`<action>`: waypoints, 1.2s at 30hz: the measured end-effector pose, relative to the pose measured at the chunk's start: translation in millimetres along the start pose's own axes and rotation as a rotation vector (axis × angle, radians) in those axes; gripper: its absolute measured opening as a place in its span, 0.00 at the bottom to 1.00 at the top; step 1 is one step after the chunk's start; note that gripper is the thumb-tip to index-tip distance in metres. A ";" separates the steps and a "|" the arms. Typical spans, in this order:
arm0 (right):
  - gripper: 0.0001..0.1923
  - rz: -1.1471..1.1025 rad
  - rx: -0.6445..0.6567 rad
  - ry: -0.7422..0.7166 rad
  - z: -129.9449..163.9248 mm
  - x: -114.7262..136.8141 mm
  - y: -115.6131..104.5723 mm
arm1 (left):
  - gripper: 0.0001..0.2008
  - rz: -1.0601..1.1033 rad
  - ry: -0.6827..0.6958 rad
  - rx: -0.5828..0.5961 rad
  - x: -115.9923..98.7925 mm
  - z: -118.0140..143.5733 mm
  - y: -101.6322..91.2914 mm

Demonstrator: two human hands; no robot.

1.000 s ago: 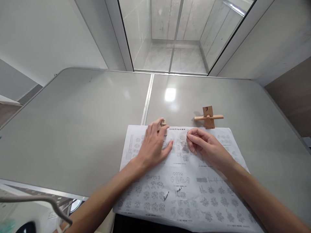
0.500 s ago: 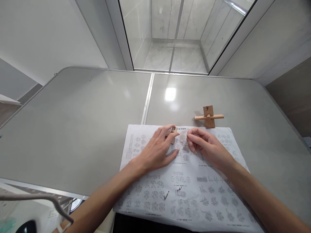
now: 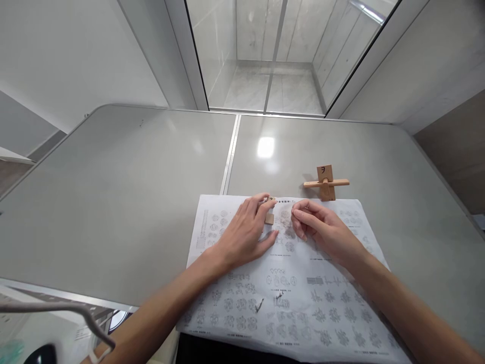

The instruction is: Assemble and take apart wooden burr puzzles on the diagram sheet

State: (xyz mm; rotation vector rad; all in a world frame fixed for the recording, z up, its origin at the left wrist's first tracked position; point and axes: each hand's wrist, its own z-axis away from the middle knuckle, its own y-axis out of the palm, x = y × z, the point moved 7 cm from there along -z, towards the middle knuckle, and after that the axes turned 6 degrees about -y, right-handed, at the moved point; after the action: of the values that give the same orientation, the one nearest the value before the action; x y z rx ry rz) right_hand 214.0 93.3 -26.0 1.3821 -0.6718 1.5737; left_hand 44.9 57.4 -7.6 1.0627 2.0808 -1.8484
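Left hand [image 3: 244, 232] pinches a small wooden block [image 3: 269, 217] over the printed paper sheet [image 3: 288, 293]; right hand [image 3: 322, 230] loosely curled, empty; cross-shaped wooden piece [image 3: 326, 183] nearby.

small wooden block [image 3: 269, 217] mostly hidden under left hand [image 3: 242, 235], sheet's [image 3: 295, 298] print unreadable

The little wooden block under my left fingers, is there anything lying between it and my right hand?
Nothing visible does. The small wooden block sits on the printed sheet at the left hand fingertips, and only bare paper lies between it and the right hand. The wooden cross-shaped piece stands farther back, off that line.
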 end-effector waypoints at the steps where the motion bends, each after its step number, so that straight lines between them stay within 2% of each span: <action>1: 0.14 -0.003 -0.002 0.001 0.0 0.1 0.1 | 0.28 -0.003 -0.001 0.002 0.1 -0.2 0.0; 21: 0.15 -0.006 -0.008 -0.010 -0.8 1.4 1.6 | 0.23 0.040 0.053 0.059 -5.9 -1.2 -0.3; 36: 0.16 0.002 -0.015 0.006 -0.4 0.2 0.9 | 0.26 0.011 0.050 0.045 -4.1 -1.5 -0.6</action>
State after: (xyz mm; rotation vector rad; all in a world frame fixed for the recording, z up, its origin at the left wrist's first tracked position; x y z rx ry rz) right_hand 213.0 93.3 -25.7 1.3653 -0.6801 1.5702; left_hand 48.1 57.1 -4.5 1.1403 2.0651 -1.8905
